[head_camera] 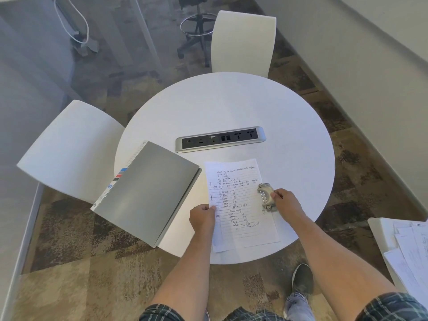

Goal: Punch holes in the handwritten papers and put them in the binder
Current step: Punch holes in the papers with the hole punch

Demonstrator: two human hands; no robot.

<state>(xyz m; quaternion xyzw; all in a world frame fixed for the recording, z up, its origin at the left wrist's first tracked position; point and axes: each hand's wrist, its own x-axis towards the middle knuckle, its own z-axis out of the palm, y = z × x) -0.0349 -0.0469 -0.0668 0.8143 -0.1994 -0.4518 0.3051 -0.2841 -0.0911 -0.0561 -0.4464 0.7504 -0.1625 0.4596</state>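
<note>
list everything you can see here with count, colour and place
table: 1, white, round, centre
handwritten papers: a few sheets, white, near table edge
hole punch: 1, silver, on the papers' right edge
binder: 1, grey, closed, left of papers
socket strip: 1, silver and black, mid-table
chairs: 2, white, far and left sides
stool: 1, black, behind
paper pile: 1, white, far right
left hand: pinches papers
right hand: holds punch
</note>
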